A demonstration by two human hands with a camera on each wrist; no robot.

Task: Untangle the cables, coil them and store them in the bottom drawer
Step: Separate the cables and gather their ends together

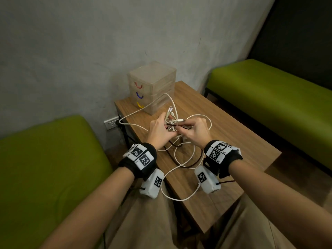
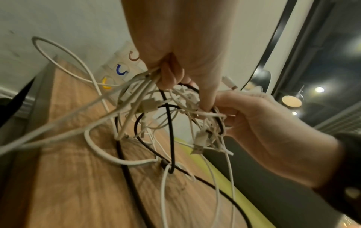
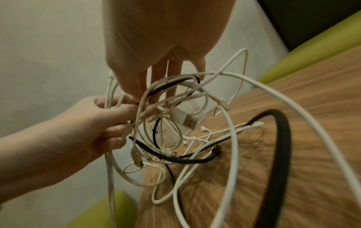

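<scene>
My left hand (image 1: 159,131) had its fingers curled into the knot of tangled cables (image 1: 172,123), gripping a bunch of white strands above the wooden table (image 1: 233,141). My right hand (image 1: 195,131) met it from the other side, its fingers closed round more of the same knot, white leads and a black cable (image 3: 273,138) among them. In the left wrist view the fingers (image 2: 171,77) were wrapped tightly round several white leads, with USB plugs dangling just below. Loose loops trailed from the knot across the tabletop towards me, one white loop hanging past the near edge. Beyond my hands, at the table's far corner against the wall, stood the translucent drawer unit (image 1: 152,83), with red, blue and yellow handles from top to bottom; the bottom drawer (image 1: 143,106) looked closed. Green benches (image 1: 45,159) flanked the table on both sides.
</scene>
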